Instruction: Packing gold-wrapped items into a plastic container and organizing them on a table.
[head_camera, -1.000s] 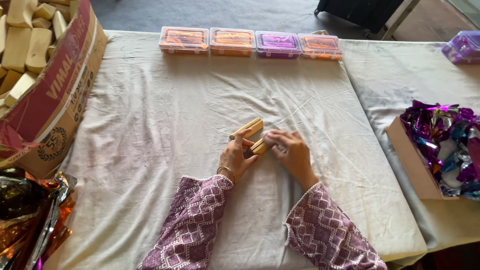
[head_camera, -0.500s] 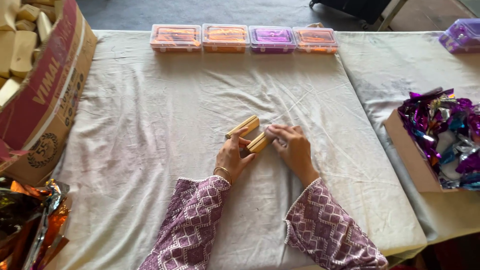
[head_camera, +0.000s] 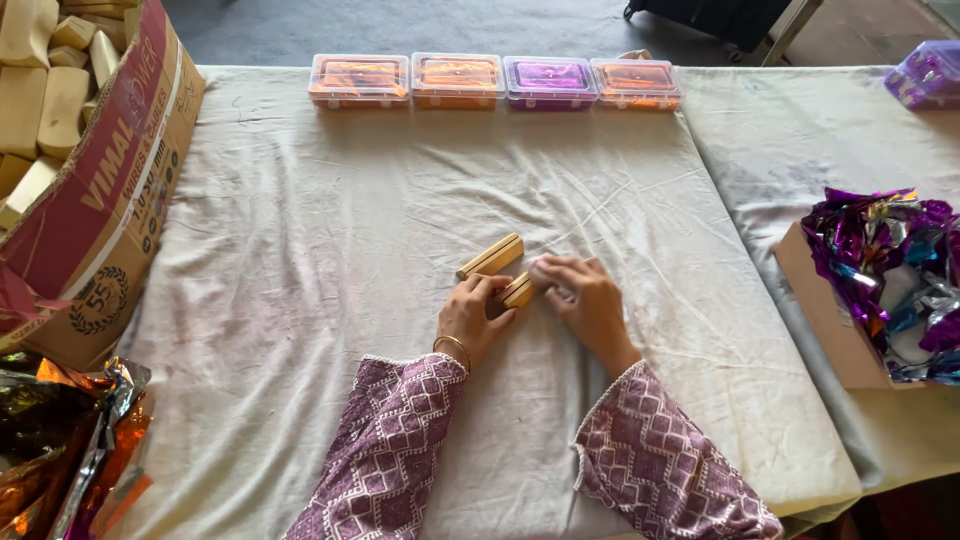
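Both hands, left hand (head_camera: 470, 318) and right hand (head_camera: 585, 300), pinch 1 wooden block (head_camera: 520, 291); keep that grip low on the tabletop (head_camera: 300, 250), level.

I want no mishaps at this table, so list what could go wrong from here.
1. The wooden block is pinched only between the fingers of the left hand and right hand; it might slip.
2. A nudge could shift the second wooden block lying just behind.
3. The wrinkled white cloth could bunch and snag either block.

A small packing workshop: cloth-covered surface (head_camera: 300, 250), carton of tan blocks (head_camera: 90, 180) upper left, foil wrappers (head_camera: 890, 270) at right, lidded boxes (head_camera: 495, 80) along the top.
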